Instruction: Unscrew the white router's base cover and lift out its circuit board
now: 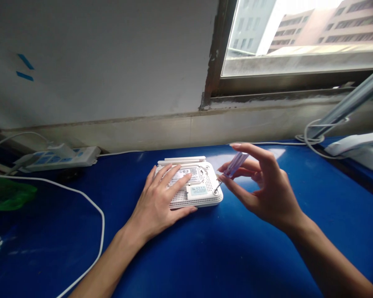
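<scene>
A white router (pixel 202 191) lies upside down on the blue table (pixel 224 248), its antennas folded along the far edge. My left hand (pixel 160 198) rests flat on its underside, fingers spread over the label. My right hand (pixel 261 186) pinches a small screwdriver (pixel 234 165) with a clear purple handle. The metal tip touches the router's near right corner.
A white power strip (pixel 60 157) with plugs sits at the back left, and its white cable (pixel 93 207) loops across the table. A green object (pixel 6 192) lies at the left edge. White cables and a lamp arm (pixel 338 111) stand at the right under the window.
</scene>
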The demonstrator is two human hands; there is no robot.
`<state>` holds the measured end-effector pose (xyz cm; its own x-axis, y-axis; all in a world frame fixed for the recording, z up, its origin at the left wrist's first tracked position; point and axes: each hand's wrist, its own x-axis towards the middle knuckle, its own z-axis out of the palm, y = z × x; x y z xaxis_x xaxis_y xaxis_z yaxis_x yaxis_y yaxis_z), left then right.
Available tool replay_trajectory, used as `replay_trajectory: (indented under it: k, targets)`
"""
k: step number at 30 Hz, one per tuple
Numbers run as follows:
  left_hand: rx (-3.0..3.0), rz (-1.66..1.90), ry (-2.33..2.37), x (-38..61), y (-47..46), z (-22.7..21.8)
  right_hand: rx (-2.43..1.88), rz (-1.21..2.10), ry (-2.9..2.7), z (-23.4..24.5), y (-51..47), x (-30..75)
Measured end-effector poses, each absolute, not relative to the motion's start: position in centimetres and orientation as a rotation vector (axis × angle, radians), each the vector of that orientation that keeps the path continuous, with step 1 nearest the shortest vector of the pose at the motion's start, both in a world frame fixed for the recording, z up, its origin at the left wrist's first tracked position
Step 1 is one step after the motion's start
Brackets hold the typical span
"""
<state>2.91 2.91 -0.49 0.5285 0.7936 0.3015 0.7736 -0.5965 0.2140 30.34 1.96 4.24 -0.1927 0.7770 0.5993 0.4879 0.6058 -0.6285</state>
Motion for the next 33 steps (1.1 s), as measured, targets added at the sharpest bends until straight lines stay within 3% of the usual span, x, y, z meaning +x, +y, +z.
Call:
replay_trajectory:
  k: [8, 15, 25, 33]
  targets:
    - [2.639, 0.685, 1.392, 4.9, 2.6, 2.2, -0.919, 0.548, -1.607, 4.5, 2.6, 30.5]
    - [2.481, 0.949, 1.048, 10.7, 3.7, 3.1, -0.886, 0.727, -1.444, 4.8, 3.0, 30.8]
    - [2.646, 0.520, 0.989, 15.4, 8.7, 3.2, -1.195, 0.529, -1.473, 3.7, 5.1, 36.8]
    - [2.646, 0.317, 0.954, 17.5, 10.2, 2.4, -1.274, 0.561, -1.484, 2.2, 6.2, 39.6]
